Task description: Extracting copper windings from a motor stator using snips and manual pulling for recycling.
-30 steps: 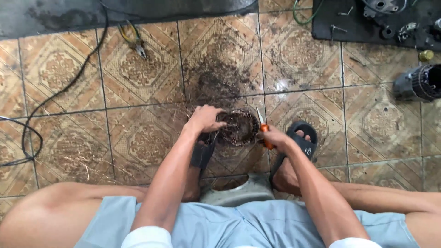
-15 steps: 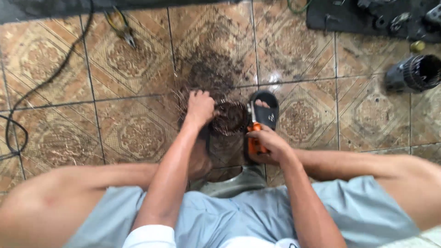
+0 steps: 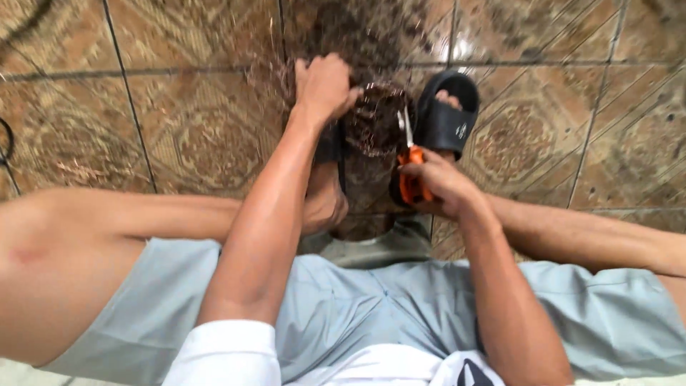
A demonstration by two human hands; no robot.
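Both busy: left hand [image 3: 325, 86] grips dark tangle [image 3: 375, 118], right hand [image 3: 439, 186] perhaps orange-handled scissors [image 3: 411, 171].

Short white cotton sleeves [image 3: 221, 350], pale grey-blue fabric shorts [image 3: 357, 307], black rubber slide sandal [image 3: 446, 114] on one foot, bare forearms, bare knees

The scissors [image 3: 409, 161] lie between the wire coil [image 3: 375, 118] on the left and the sandal [image 3: 446, 118] on the right.

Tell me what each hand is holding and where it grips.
Right hand holds orange-handled scissors by the handles. Left hand grips the dark wiry coil at its top edge.
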